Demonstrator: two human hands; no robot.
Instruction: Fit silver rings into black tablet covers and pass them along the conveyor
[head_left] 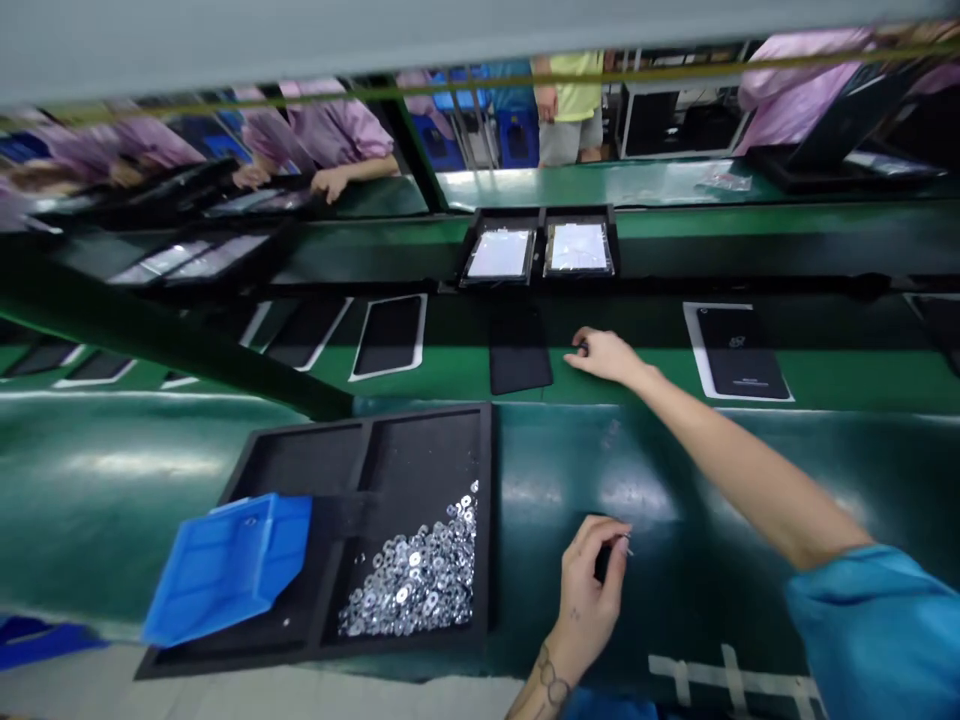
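**A:** Where are the hands?

**B:** Both are over the green counter (690, 620). The right hand (606, 358) reaches to the far side at the end of a bare forearm, out of a blue sleeve (877, 630). The left hand (589, 600) stays near the front, with a tattoo on its wrist.

**A:** What state are they in?

**B:** The left is closed to a narrow pinch on a tiny silvery piece (627, 541), too small to name. The right is curled narrow, its fingertips (576, 345) at a small dark item (582, 347). I can't tell whether they grip it or only touch it.

**A:** And the black panel (520, 350)?

**B:** It lies just left of the right hand, apparently not touching it. Its long axis runs away from the person, towards the far side. The right hand is clearly the nearer; the left is well back, towards the person.

**A:** What's by the left hand?

**B:** To its left is a divided black foam tray (427, 445), holding a heap of silver washers (412, 570). A blue plastic bin (225, 570) sits tilted across the tray's left side.

**A:** Further out?

**B:** 2 lit tablets (536, 250) sit in black fixtures at the far side, and a black panel on a white sheet (739, 350) lies right of the right hand.
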